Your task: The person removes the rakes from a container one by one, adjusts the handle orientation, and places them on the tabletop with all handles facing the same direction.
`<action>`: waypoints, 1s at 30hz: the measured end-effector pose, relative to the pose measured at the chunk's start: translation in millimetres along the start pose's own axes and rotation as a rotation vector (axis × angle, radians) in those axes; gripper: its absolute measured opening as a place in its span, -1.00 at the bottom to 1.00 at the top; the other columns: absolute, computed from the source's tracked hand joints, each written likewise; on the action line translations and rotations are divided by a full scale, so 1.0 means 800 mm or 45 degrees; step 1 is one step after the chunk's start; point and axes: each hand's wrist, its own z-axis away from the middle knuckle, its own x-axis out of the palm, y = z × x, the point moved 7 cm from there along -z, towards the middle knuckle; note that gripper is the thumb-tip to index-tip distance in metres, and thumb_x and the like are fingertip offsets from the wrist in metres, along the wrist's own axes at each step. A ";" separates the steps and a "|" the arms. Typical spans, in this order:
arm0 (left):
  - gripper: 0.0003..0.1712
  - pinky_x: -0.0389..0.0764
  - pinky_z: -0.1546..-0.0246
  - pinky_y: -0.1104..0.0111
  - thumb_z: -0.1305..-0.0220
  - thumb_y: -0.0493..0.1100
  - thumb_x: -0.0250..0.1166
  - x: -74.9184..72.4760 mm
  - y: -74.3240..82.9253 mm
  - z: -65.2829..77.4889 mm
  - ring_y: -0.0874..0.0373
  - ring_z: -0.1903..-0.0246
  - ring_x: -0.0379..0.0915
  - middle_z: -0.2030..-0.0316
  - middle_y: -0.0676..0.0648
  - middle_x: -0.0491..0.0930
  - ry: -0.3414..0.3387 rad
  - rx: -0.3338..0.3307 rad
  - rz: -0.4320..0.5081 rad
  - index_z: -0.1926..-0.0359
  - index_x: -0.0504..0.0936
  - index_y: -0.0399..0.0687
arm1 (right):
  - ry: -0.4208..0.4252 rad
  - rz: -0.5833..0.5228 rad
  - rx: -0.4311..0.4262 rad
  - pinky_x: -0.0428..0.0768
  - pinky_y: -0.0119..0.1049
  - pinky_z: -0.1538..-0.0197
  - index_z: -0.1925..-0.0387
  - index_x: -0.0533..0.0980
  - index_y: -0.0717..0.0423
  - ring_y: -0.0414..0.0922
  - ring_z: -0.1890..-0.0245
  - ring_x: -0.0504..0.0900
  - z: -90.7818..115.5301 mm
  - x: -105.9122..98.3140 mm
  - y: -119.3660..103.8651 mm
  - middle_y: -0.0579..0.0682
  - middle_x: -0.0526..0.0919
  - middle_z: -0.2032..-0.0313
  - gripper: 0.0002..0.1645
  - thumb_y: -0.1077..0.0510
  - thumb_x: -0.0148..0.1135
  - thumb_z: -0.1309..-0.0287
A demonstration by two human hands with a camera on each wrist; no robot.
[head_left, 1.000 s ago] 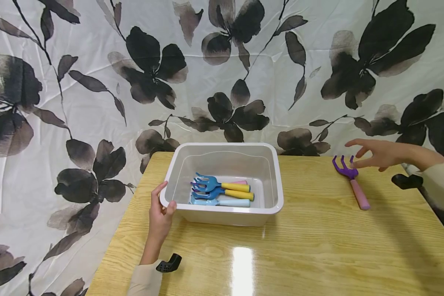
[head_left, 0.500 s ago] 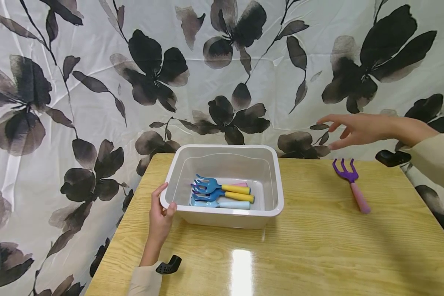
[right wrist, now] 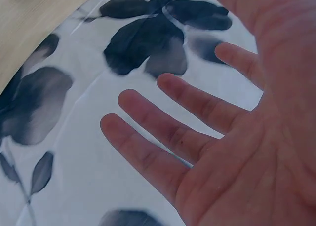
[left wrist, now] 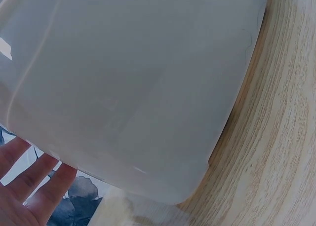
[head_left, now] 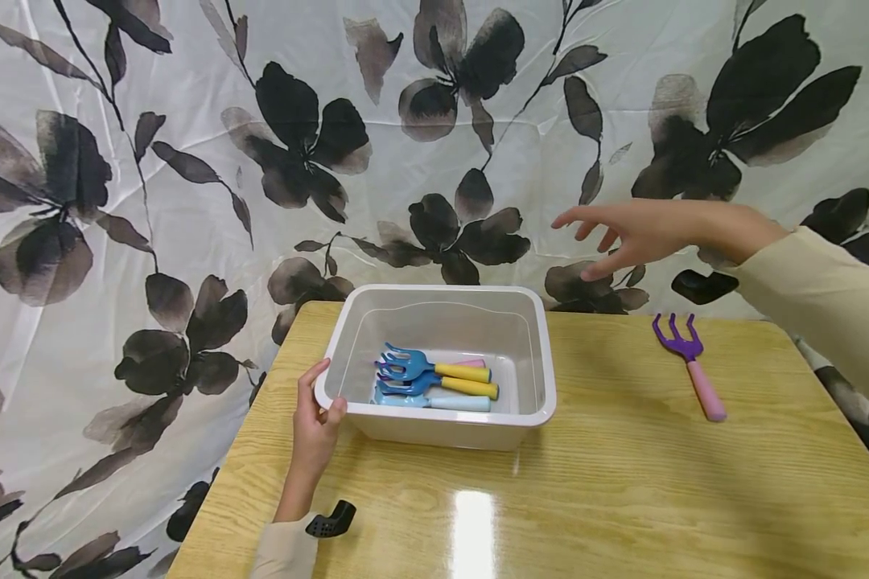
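My left hand [head_left: 315,430] grips the left front corner of a white plastic bin [head_left: 442,432], thumb on the rim and fingers along the side. The left wrist view shows those fingers [left wrist: 52,186] against the bin wall. Inside lie blue hand forks with yellow handles [head_left: 467,387], a light blue tool [head_left: 459,404] and a partly hidden pink handle [head_left: 472,363]. Raised in the air right of the bin, my right hand [head_left: 640,232] has spread fingers and holds nothing. A purple hand fork [head_left: 689,350] with a pink handle lies on the table below the right forearm.
The bin stands near the back edge of a wooden table [head_left: 608,482]. Behind it hangs a white cloth [head_left: 536,169] with dark flowers. The table's right edge slopes away past the purple fork.
My right hand has moved left and up, from over the purple hand fork toward the bin. The fork stays on the table, and my left hand keeps its grip on the bin.
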 end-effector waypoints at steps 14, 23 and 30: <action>-0.25 0.65 0.10 0.42 -0.29 -0.37 0.20 -0.006 -0.003 0.004 -0.26 -0.13 0.46 -0.33 -0.30 0.43 -0.009 -0.016 -0.012 -0.49 0.24 -0.06 | -0.087 0.063 -0.103 0.61 0.12 -0.13 -0.55 0.16 -0.20 0.05 -0.10 0.65 -0.071 0.029 -0.091 0.08 0.49 -0.31 0.04 -0.12 0.50 -0.15; -0.25 0.65 0.09 0.42 -0.31 -0.33 0.20 -0.012 -0.007 0.006 -0.25 -0.14 0.45 -0.35 -0.27 0.41 -0.020 -0.018 -0.005 -0.49 0.24 -0.04 | -0.202 0.003 -0.184 0.61 0.04 -0.14 -0.53 0.19 -0.27 -0.05 -0.01 0.70 -0.108 0.062 -0.136 0.06 0.50 -0.30 -0.02 -0.04 0.50 -0.17; -0.25 0.66 0.10 0.40 -0.29 -0.37 0.18 -0.014 -0.005 0.004 -0.31 -0.13 0.44 -0.35 -0.31 0.40 -0.036 0.011 0.024 -0.49 0.24 -0.09 | -0.283 -0.034 -0.223 0.67 -0.09 -0.08 -0.52 0.20 -0.23 -0.08 0.03 0.70 -0.130 0.086 -0.160 0.12 0.47 -0.34 -0.03 0.04 0.50 -0.18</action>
